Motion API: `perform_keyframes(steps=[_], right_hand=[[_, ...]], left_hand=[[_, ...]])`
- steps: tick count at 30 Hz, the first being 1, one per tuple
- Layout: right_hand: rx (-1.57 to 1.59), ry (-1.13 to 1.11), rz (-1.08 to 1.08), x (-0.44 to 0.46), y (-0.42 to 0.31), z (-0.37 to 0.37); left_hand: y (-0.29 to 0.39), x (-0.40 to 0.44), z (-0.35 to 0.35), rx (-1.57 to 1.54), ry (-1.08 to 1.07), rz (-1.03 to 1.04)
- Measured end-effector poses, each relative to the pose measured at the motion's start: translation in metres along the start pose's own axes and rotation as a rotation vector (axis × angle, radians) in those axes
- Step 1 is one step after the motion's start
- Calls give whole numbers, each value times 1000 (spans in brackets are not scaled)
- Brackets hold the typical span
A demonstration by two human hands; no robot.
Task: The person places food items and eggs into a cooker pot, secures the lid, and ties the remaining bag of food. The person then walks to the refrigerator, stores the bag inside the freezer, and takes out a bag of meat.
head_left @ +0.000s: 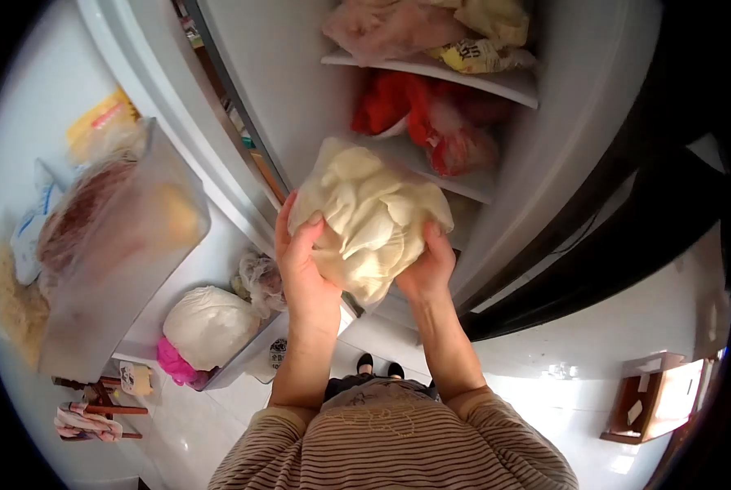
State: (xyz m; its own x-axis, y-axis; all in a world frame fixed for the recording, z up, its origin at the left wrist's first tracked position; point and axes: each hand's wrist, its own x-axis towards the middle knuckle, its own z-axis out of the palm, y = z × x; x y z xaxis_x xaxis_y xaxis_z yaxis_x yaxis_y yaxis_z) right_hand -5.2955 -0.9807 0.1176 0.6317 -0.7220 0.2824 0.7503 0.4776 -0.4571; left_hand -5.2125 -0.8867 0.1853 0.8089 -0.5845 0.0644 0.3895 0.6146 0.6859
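Observation:
A clear plastic bag of pale, cream-coloured pieces (369, 212) is held up between both hands, in front of the open fridge compartment. My left hand (306, 257) grips its left side, thumb on top and fingers behind. On the right side, my right hand (429, 261) holds it the same way, its thumb pressed on the plastic. Behind the bag, red plastic bags (414, 110) lie on a shelf (463, 175). A higher shelf (496, 86) bears pinkish bags (390, 31) and a yellow printed packet (480, 57).
At left, the open door has a translucent bin (112, 302) of bagged food and a lower bin with a white bag (212, 328) and a pink bag (176, 363). A dark door edge (578, 269) stands right. A stool (104, 404) and wooden cabinet (655, 398) are on the floor.

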Motion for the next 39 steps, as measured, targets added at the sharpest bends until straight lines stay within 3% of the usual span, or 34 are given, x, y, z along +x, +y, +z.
perform_keyframes(steps=[12, 15, 18, 22, 23, 24, 27, 32, 36, 39], right_hand=[[-28, -279, -94, 4, -6, 36], [-77, -224, -87, 3, -11, 47], [-482, -174, -470, 9, -23, 54], [-955, -69, -749, 2, -39, 72], [-1019, -120, -826, 0, -36, 77], [-1290, -173, -994, 6, -34, 76], [-1128, -200, -959, 28, -28, 99], [-1243, -65, -1270, 104, -76, 167], [-1161, 72, -1523, 180, -120, 234], [-1196, 266, -1666, 223, -157, 280]], left_hand=[[36, -9, 11, -10, -39, 197], [42, -9, 16, -5, -38, 248], [45, 0, 18, -7, -47, 325], [52, 11, 42, -78, -117, 404], [50, 16, 49, -96, -121, 439], [50, 19, 58, -116, -121, 474], [52, 27, 91, 14, -131, 609], [82, 53, 173, 6, -230, 825], [117, 95, 243, -11, -582, 722], [132, 142, 279, -31, -676, 648]])
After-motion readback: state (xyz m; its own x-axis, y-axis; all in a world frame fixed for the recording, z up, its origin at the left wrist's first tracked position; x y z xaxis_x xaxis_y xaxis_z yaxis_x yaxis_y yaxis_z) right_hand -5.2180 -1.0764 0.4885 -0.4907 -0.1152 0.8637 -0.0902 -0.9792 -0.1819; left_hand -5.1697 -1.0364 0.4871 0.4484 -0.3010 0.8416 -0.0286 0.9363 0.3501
